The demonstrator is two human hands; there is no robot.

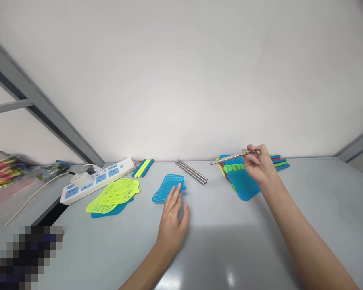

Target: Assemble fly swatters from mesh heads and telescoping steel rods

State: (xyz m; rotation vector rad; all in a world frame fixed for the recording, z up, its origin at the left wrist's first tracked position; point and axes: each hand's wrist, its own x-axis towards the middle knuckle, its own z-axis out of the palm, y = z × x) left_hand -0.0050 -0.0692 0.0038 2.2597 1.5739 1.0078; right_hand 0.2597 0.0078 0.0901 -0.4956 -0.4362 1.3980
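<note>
My right hand is closed around a thin metal tube, held raised and slightly tilted, its free end pointing left. Under and behind that hand lies a pile of mesh fly swatter heads in blue, green and red, partly hidden. With fingers stretched out, my left hand rests at the near edge of a single blue fly swatter head; its fingertips seem to touch the part near the stub. Several more metal tubes lie side by side just beyond it on the table.
Yellow-green and blue swatter heads overlap at the left. Behind them sit a power strip with plugs and several coloured handle grips. More grips lie at right. Bagged colourful items are far left. A wall closes the back.
</note>
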